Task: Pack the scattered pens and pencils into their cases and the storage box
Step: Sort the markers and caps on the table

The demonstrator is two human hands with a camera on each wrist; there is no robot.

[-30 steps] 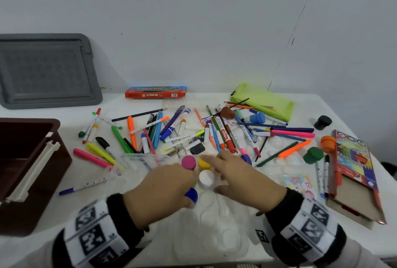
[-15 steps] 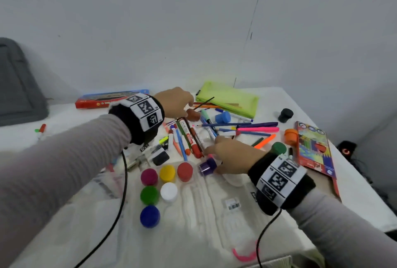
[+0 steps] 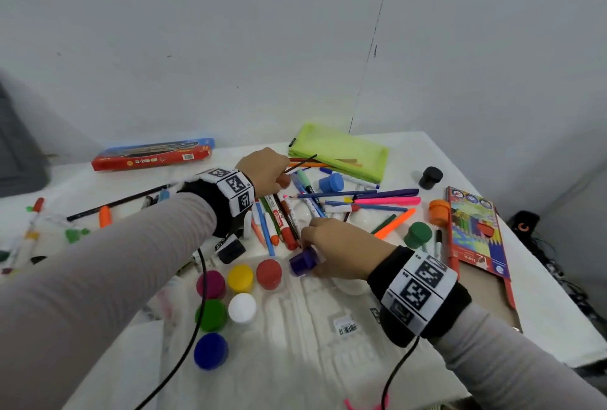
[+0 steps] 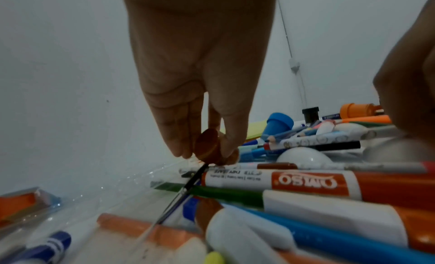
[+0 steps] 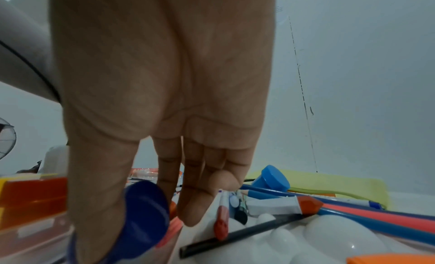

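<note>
My left hand (image 3: 262, 169) reaches forward over the bench (image 3: 427, 153), fingers pointing down and pinching a small round brown paint pot (image 4: 208, 147). The head view hides that pinch behind the knuckles; the left wrist view shows it plainly, just above a thin black paintbrush (image 4: 188, 186). My right hand (image 3: 341, 248) lies nearer me, thumb and fingers closed around a purple paint pot (image 3: 303, 261). Scattered markers and pencils (image 3: 361, 201) lie between both hands and the lime-green fabric pencil case (image 3: 341, 150) beyond them.
</note>
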